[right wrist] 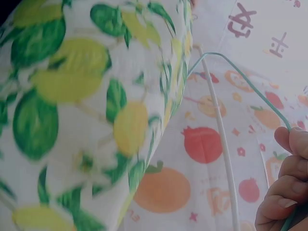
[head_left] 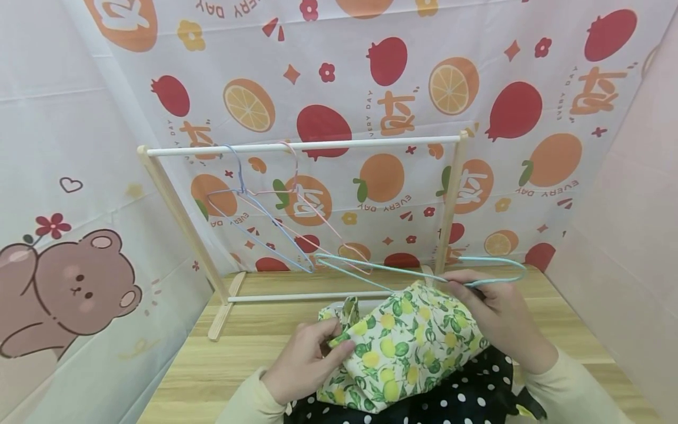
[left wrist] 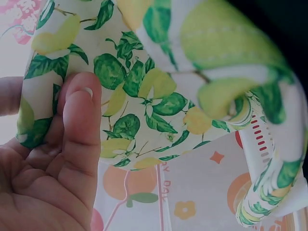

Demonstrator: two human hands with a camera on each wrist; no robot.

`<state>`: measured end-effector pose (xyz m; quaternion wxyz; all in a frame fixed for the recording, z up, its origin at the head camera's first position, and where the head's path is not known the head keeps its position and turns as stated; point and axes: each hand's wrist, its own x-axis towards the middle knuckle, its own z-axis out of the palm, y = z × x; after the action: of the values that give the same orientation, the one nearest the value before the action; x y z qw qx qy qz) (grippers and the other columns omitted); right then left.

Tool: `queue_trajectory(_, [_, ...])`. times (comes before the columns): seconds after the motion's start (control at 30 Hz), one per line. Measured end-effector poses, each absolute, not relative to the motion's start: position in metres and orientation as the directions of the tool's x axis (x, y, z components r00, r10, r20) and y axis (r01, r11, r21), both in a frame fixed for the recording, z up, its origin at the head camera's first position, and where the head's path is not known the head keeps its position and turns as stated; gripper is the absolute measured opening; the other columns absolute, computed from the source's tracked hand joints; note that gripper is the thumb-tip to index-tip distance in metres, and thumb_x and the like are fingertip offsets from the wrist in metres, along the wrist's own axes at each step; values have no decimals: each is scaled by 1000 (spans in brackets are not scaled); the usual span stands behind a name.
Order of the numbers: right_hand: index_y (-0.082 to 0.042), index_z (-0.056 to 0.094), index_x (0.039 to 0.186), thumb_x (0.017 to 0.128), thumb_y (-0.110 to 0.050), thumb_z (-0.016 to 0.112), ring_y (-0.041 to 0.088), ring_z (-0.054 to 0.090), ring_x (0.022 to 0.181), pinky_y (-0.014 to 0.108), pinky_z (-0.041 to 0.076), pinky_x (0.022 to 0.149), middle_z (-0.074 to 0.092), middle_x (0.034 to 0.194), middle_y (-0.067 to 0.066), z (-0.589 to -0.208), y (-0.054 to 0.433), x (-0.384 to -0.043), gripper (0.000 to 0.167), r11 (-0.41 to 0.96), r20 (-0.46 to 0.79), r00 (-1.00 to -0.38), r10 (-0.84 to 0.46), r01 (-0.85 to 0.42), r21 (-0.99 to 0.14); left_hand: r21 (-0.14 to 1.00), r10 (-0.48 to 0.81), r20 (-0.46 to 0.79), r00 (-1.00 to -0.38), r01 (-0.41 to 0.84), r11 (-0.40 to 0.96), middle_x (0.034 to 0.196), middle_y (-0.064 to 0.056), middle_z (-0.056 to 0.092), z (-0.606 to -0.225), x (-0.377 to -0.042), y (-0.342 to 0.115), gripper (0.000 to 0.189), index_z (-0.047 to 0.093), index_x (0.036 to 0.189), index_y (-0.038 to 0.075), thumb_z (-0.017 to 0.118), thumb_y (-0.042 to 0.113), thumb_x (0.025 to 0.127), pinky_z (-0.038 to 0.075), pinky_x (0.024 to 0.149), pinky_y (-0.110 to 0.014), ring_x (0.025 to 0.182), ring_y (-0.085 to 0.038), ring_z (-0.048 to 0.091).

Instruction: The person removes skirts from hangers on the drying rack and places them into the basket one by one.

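A white garment printed with lemons and green leaves [head_left: 408, 347] is bunched in front of the person. My left hand [head_left: 304, 359] pinches its left edge between thumb and fingers; in the left wrist view the cloth [left wrist: 144, 96] runs between thumb and fingers of that hand [left wrist: 57, 159]. With my right hand [head_left: 503, 318] I grip a light-blue wire hanger [head_left: 381, 268] near its hook, which points right. Its far end reaches left beyond the garment, and the cloth hides part of it. The right wrist view shows curled fingers [right wrist: 291, 178] round the hanger wire [right wrist: 252, 84].
Behind the hands stands a wooden rack with a white top bar [head_left: 371, 143] and a lower bar [head_left: 296, 297]. A blue hanger [head_left: 241, 176] and a pink hanger [head_left: 295, 171] hang from it. Black polka-dot cloth [head_left: 450, 397] lies under the garment on the wooden table [head_left: 185, 383].
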<state>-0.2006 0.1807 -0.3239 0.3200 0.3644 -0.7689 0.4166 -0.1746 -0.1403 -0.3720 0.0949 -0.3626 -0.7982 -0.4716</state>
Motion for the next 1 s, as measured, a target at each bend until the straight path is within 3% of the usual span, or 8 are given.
queue_trajectory(0.13, [-5, 71, 103, 80, 17, 65, 0, 39, 54, 18, 35, 49, 53, 67, -10, -322, 190, -205, 33, 387, 838, -487, -246, -842, -376, 687, 483, 497, -721, 667, 288, 57, 11, 32, -372, -174, -142, 29, 42, 73, 14, 60, 11, 95, 29, 37, -12, 44, 10, 27])
queue_trajectory(0.43, [0, 71, 98, 81, 17, 64, -3, 25, 49, 16, 23, 42, 34, 58, -8, -308, 205, -201, 24, 440, 858, -490, -155, -812, -384, 674, 480, 502, -720, 673, 304, 57, 12, 25, -370, -174, -144, 34, 38, 68, 9, 62, 6, 92, 29, 35, -9, 43, 10, 28])
queue_trajectory(0.53, [3, 70, 97, 81, 16, 64, -3, 24, 48, 16, 22, 41, 34, 58, -8, -306, 209, -199, 22, 456, 862, -492, -120, -799, -392, 691, 488, 434, -757, 628, 358, 53, 14, 26, -368, -174, -145, 30, 40, 70, 10, 62, 5, 91, 28, 35, -9, 40, 10, 26])
queue_trajectory(0.67, [3, 70, 98, 81, 18, 63, -2, 25, 48, 16, 22, 41, 34, 58, -7, -304, 210, -196, 24, 446, 857, -503, -109, -795, -410, 686, 448, 301, -842, 517, 511, 51, 14, 40, -367, -175, -147, 12, 53, 91, 10, 61, 17, 95, 37, 39, -16, 41, 5, 37])
queue_trajectory(0.8, [2, 71, 99, 81, 18, 63, -1, 29, 51, 16, 25, 43, 41, 60, -7, -306, 207, -196, 25, 409, 860, -489, -145, -821, -398, 618, 340, 238, -910, 412, 669, 62, 11, 54, -369, -178, -151, 38, 50, 120, 3, 59, 30, 96, 46, 49, -22, 51, 0, 50])
queue_trajectory(0.87, [0, 71, 99, 82, 16, 64, -1, 31, 53, 16, 28, 46, 48, 63, -6, -307, 205, -198, 25, 390, 867, -469, -170, -840, -378, 584, 274, 232, -933, 359, 728, 67, 11, 57, -370, -180, -153, 42, 50, 124, 2, 60, 32, 96, 46, 53, -23, 55, 0, 52])
queue_trajectory(1.0, [0, 71, 99, 83, 12, 65, -3, 32, 54, 15, 29, 46, 47, 62, -8, -313, 202, -201, 21, 358, 861, -448, -240, -866, -350, 563, 163, 244, -956, 277, 779, 73, 10, 62, -371, -183, -159, 34, 57, 118, 4, 62, 28, 95, 47, 56, -23, 60, 2, 54])
